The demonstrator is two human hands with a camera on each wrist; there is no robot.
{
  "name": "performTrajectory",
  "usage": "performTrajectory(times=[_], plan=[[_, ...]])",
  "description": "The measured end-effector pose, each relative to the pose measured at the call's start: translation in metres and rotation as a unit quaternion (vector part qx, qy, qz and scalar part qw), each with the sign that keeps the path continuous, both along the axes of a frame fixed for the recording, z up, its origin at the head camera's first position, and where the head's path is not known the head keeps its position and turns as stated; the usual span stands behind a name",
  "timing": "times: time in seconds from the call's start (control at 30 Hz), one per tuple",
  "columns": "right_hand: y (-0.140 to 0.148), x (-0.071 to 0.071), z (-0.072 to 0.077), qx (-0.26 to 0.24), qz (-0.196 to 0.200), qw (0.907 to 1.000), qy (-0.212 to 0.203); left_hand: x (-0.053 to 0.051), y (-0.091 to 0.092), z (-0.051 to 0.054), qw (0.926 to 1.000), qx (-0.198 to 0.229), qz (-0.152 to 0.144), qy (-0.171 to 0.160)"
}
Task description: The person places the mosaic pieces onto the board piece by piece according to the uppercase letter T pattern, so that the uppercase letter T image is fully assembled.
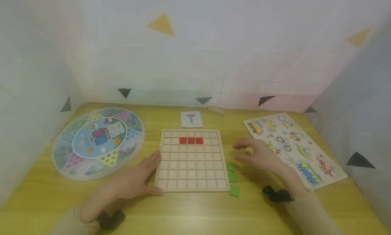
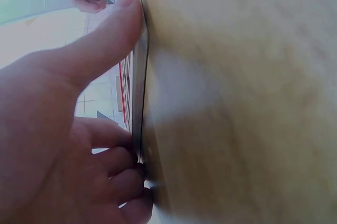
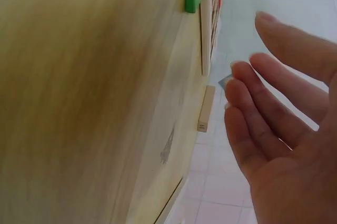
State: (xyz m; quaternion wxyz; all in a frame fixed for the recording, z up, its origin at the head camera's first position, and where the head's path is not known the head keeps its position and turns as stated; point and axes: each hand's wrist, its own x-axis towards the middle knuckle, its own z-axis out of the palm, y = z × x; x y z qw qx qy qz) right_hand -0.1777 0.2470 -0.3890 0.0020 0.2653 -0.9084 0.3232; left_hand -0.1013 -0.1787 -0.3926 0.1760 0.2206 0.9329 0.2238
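A wooden grid board [image 1: 189,191] lies flat in the middle of the table. Three red square tiles [image 1: 190,140] fill adjacent cells in an upper row. My left hand [image 1: 132,182] rests at the board's left side in the head view, its thumb [image 2: 113,37] touching the edge near the front corner. Over the table to the right of the board hovers my right hand [image 1: 259,155], fingers loosely bent and apart from the thumb, with nothing between them. Three green square tiles [image 1: 233,177] lie in a column along the board's right edge, just nearer than that hand.
Behind the board lies a pattern card [image 1: 197,120] showing a red and green T. A small wooden block [image 1: 216,110] is by the back edge. A round Chinese checkers set [image 1: 99,143] lies left, a picture puzzle board [image 1: 331,179] right. Patterned sheets enclose the table.
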Motion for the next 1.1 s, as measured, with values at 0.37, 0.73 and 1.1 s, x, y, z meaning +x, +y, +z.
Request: performTrajectory(times=[0.37, 0.73, 1.1], plan=[[0.004, -0.001, -0.010, 0.025, 0.003, 0.9994, -0.024, 0.000, -0.001, -0.002, 1.0000, 0.001, -0.002, 0.004], [0.004, -0.001, -0.013, 0.043, 0.026, 0.9987, -0.011, -0.001, 0.000, -0.001, 1.0000, 0.001, -0.003, 0.002], [0.003, -0.001, -0.017, 0.046, 0.056, 0.9968, -0.031, 0.000, 0.000, 0.000, 1.0000, 0.001, -0.003, -0.001]])
